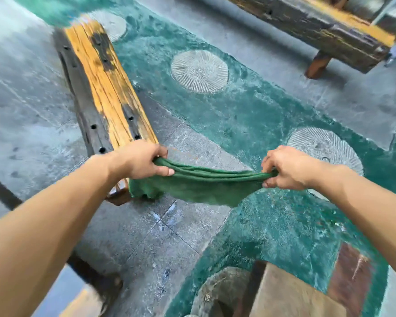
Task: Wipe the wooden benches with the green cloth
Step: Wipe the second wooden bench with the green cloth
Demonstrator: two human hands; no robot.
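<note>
Green cloth (192, 186) hangs stretched between both hands at mid-frame, clear of any bench.
- Left hand (144, 163): fingers and thumb curled round the cloth's bunched 9 o'clock end, in front of the near end of the near bench (101, 88).
- Right hand (284, 168): pinches the gathered 3 o'clock end.
- Between the grips the top edge is drawn nearly taut; the lower part sags in a soft belly toward 6 o'clock.

Handling, as judged: light, limp, terry-like fabric with no stiffness. It should fold or wad easily, is unlikely to slip, and is not fragile. Wet or dry, cannot tell. For wiping, a folded pad under one flat palm would likely serve better than the corner grips.

Near bench runs from centre toward 11 o'clock, its top yellow wood with dark patches and holes. Far bench (318, 26) sits at 1 o'clock, well apart.

Containers: none plainly visible. Shapes at 6 o'clock are too unclear to name.
</note>
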